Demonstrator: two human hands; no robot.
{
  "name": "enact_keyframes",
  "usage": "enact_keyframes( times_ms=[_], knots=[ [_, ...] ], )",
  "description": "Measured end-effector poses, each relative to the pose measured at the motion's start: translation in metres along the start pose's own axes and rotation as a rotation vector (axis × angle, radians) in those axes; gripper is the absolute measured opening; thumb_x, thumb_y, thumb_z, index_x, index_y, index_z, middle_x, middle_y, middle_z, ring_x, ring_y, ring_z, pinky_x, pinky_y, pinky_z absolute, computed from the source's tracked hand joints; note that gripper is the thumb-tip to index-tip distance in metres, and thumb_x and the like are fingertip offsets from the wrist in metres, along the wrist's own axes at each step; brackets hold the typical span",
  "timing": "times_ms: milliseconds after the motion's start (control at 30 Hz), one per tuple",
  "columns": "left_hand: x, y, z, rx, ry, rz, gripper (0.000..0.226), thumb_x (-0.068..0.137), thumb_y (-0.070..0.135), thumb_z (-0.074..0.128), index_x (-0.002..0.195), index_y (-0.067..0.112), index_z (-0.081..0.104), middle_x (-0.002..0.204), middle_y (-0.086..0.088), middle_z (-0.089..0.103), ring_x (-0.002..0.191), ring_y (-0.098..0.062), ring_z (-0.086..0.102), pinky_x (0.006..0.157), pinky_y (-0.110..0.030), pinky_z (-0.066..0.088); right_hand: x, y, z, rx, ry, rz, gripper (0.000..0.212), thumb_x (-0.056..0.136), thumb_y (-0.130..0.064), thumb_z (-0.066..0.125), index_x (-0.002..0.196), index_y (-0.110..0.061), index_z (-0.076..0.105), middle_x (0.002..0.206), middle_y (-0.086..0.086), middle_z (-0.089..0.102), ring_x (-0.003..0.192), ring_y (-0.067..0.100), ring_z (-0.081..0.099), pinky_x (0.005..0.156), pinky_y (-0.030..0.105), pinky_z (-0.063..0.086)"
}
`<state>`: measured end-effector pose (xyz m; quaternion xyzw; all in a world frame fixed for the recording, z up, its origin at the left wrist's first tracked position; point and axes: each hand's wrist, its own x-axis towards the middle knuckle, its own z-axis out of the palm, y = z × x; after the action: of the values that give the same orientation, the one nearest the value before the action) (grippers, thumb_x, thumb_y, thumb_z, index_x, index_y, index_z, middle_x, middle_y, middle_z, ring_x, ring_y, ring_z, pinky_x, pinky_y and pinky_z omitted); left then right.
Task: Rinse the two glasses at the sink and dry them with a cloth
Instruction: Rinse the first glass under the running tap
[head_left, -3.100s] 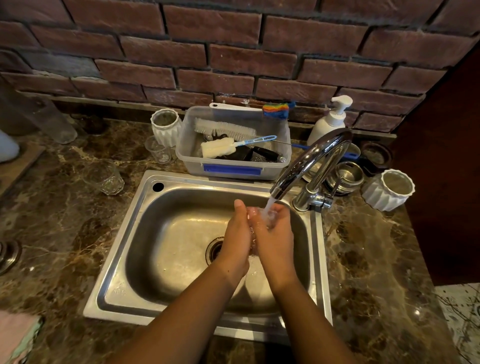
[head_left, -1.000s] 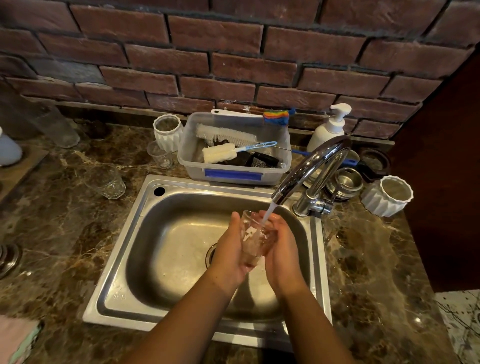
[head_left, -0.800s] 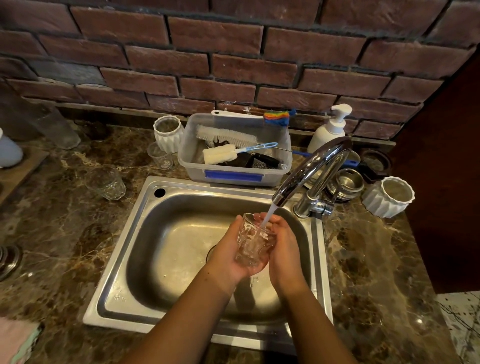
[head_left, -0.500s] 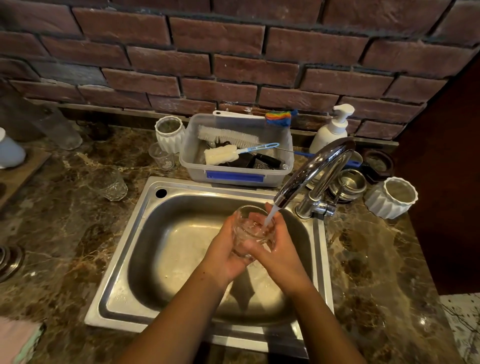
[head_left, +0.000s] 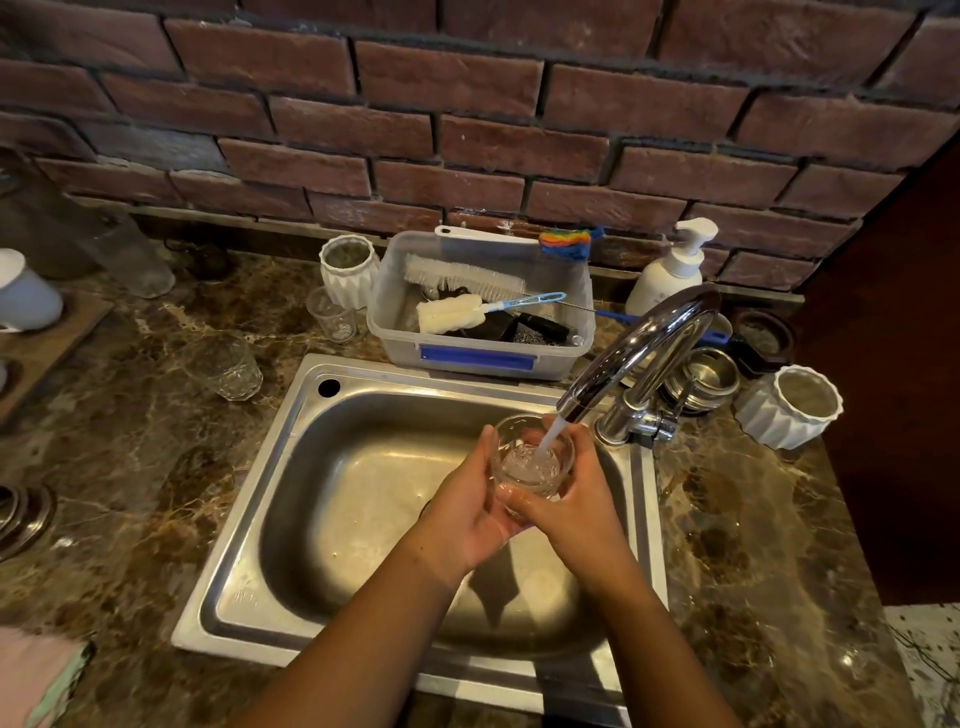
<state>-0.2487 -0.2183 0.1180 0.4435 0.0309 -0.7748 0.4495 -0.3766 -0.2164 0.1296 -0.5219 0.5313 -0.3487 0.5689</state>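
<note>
A: What is changed from a second ago?

B: The glass (head_left: 534, 457) is now turned mouth-up. In the earlier views it is seen tilted on its side under the tap (head_left: 639, 353). Now the stream (head_left: 550, 436) is taken straight into it, and water is seen pooling inside.

A: How is it held?

B: It is grasped by both hands over the sink (head_left: 291, 441). The left hand (head_left: 467, 512) is curled round its left side, and the right hand (head_left: 571, 504) is wrapped round its right side and base.

A: What is meant for the task?

B: The inside of the first glass is judged to be under rinse. The second glass (head_left: 228, 366) is left standing on the table (head_left: 130, 467), left of the sink and well apart from the hands. No drying is begun, and what may be a cloth (head_left: 36, 675) is seen untouched at the table's near left corner.
</note>
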Motion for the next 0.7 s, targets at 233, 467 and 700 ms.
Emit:
enact_keyframes(
  times_ms=[233,467,700],
  knots=[
    [0.002,-0.001,-0.013,0.074,-0.037,-0.029,0.069,0.091,0.065,0.053,0.129,0.009,0.064,0.124,-0.02,0.071,0.12,-0.038,0.065,0.105,-0.051,0.049,-0.008,0.006,0.001,0.029,-0.061,0.043,0.087,0.065,-0.016,0.085,0.139,-0.035,0.043,0.13,-0.001,0.065,0.12,0.014,0.065,0.099,0.034,0.057],
    [0.007,-0.005,-0.013,0.044,-0.011,-0.104,0.066,0.089,0.063,0.058,0.121,0.007,0.068,0.119,-0.021,0.073,0.119,-0.037,0.064,0.106,-0.049,0.049,-0.005,0.011,-0.008,-0.085,-0.098,0.028,0.087,0.069,-0.004,0.086,0.139,-0.033,0.043,0.129,-0.003,0.065,0.121,0.012,0.064,0.098,0.034,0.057],
    [0.006,-0.001,-0.011,0.053,0.034,-0.017,0.061,0.083,0.055,0.067,0.122,0.008,0.065,0.112,-0.019,0.076,0.109,-0.035,0.071,0.088,-0.047,0.058,-0.006,0.007,-0.008,-0.189,-0.066,-0.044,0.088,0.077,-0.007,0.084,0.145,-0.037,0.036,0.133,-0.014,0.058,0.119,-0.007,0.059,0.097,0.02,0.054]
  ],
)
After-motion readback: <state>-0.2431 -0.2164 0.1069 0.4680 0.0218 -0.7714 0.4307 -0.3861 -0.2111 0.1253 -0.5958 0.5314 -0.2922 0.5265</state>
